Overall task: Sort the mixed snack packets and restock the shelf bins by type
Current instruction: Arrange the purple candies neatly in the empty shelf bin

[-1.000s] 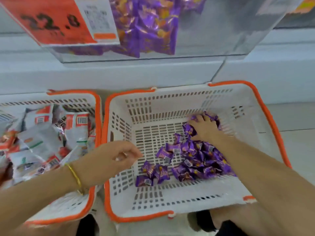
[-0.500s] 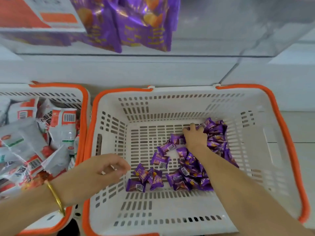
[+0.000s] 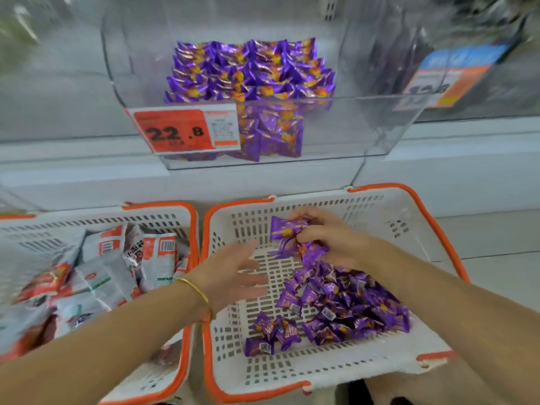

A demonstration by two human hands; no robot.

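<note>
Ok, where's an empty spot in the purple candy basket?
In the right basket, bare floor runs along the front wall and by the left wall under the left hand. The purple packets crowd its right side.

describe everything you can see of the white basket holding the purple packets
A white slotted plastic basket with an orange rim, upright below the clear shelf bin, close beside a like basket of white packets. On its floor small purple packets lie heaped, mostly right. The right hand grips several inside it; the open left hand reaches over its left side.
</note>
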